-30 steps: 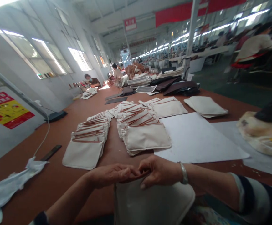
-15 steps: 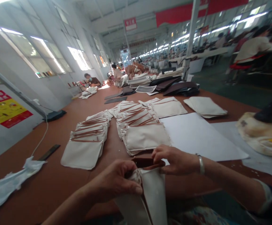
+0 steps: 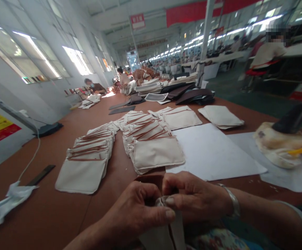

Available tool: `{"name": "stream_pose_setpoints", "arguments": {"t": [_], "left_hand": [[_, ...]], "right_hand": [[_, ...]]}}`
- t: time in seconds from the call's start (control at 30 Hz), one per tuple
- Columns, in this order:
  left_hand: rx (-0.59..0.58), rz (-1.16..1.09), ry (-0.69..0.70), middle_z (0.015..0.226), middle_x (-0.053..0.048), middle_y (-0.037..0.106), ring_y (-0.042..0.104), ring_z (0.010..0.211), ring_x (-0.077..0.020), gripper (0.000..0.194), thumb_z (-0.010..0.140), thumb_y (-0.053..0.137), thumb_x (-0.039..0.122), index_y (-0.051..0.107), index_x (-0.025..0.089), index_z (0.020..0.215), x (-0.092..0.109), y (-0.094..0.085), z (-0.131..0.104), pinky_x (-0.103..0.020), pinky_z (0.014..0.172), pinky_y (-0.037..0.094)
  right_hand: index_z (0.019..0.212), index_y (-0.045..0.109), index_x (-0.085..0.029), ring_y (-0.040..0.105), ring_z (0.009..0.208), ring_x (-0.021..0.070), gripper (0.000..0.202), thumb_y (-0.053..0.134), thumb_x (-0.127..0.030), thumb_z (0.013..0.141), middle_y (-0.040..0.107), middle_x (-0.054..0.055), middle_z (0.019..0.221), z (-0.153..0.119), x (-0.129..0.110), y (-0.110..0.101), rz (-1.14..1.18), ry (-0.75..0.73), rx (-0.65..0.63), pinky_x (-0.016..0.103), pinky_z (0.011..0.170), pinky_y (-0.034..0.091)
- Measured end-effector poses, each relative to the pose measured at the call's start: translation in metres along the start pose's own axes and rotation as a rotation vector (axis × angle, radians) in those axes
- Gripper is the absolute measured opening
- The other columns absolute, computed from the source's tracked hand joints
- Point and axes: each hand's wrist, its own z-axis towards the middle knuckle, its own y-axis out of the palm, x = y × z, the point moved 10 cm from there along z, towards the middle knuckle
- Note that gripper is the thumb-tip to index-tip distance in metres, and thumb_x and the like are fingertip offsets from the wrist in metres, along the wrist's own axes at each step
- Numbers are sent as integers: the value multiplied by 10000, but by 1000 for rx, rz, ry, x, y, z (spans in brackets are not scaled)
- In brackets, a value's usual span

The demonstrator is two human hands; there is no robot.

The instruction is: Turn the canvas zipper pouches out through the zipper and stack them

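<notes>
At the near edge of the table, both hands pinch the top of a cream bag piece (image 3: 154, 236) with a brown inside, which hangs down in front of me. My left hand (image 3: 137, 208) is closed on its edge, thumb on top. My right hand (image 3: 197, 196), with a silver bracelet on the wrist, grips the same edge right beside the left thumb. The fingers hide much of the pinched edge. Just beyond the hands lies a stack of cream bag pieces (image 3: 158, 152) with brown edges. Another overlapping row of cream pieces (image 3: 80, 173) is to the left.
White paper sheets (image 3: 213, 152) lie on the brown table (image 3: 70, 215), right of the stack. A stained cloth bundle (image 3: 273, 139) sits at far right, and cream panels (image 3: 221, 116) farther back. At left are a dark flat strip (image 3: 41, 174) and a pale cloth (image 3: 7, 205).
My right hand has come down and leftward to meet the left hand on the edge of the bag piece. Less of the brown inside shows now. The view has shifted slightly to the right.
</notes>
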Motion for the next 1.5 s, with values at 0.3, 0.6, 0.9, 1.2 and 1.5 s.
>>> {"name": "stream_pose_setpoints", "arguments": {"t": [0.3,0.6,0.9,1.2,1.5], "left_hand": [[-144,-155,5,631,-11,547,426,562,-83,414,737,804,457,727,59,819,0,7,0,-203,528,305],[-12,-14,-13,564,4,493,371,524,-87,474,720,760,536,708,65,757,2,0,1,-212,484,256],[63,137,14,607,8,471,374,590,-113,463,647,774,538,652,96,712,7,-6,0,-229,520,281],[73,-23,3,594,-20,547,406,575,-116,339,691,748,406,715,71,726,5,-1,-1,-246,544,320],[192,167,76,625,-32,605,488,572,-136,256,768,612,327,727,102,725,2,-6,0,-228,505,346]], "right_hand": [[901,571,-132,455,697,115,190,563,-321,902,549,4,793,-2,-3,-7,-40,-4,10,197,587,378],[853,577,-136,432,624,88,195,690,-289,814,540,-20,720,2,-12,-7,-91,41,31,148,494,338],[775,574,-135,433,583,74,90,610,-211,805,547,-22,687,3,-21,-3,-64,14,45,133,470,342],[732,546,-147,408,562,69,31,556,-118,732,513,-36,659,1,-26,-3,-108,-19,88,128,456,318],[750,540,-154,417,534,59,117,537,-46,704,536,-43,653,-5,-26,-7,-318,-97,225,141,443,293]]}}
